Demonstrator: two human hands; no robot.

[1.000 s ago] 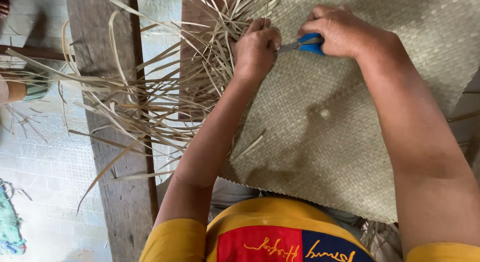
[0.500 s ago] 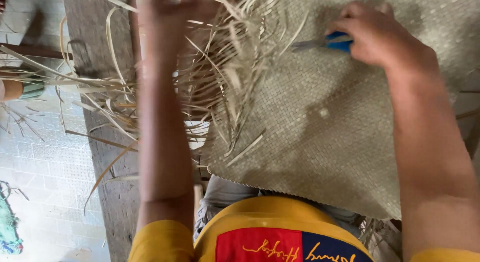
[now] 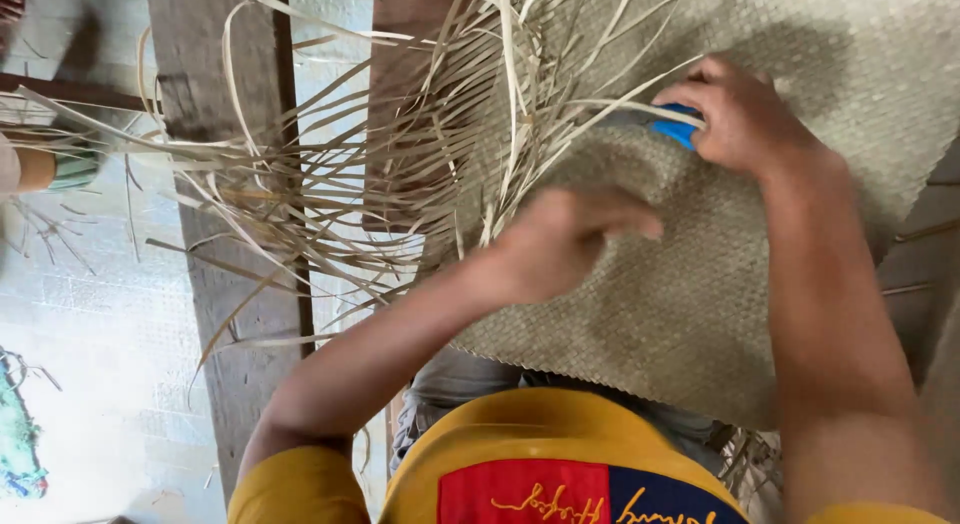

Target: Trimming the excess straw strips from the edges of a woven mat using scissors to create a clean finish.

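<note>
A woven straw mat (image 3: 690, 294) lies across my lap, with several loose pale strips (image 3: 420, 134) fanning out from its unfinished left edge. My right hand (image 3: 745, 119) rests on the mat's upper part and grips a tool with a blue handle (image 3: 678, 131); its blade is hidden among the strips. My left hand (image 3: 560, 239) is blurred, held over the mat near the loose strips, fingers curled; I cannot tell whether it holds a strip.
Wooden planks (image 3: 225, 234) run below the strips on the left, with a pale floor (image 3: 90, 364) beneath. A green and tan object (image 3: 50, 169) sits at the left edge. My yellow shirt (image 3: 540, 464) fills the bottom.
My left hand went from the mat's top edge out to the upper left among the strips, then came back down over the mat. My right hand stayed near the top with the blue tool.
</note>
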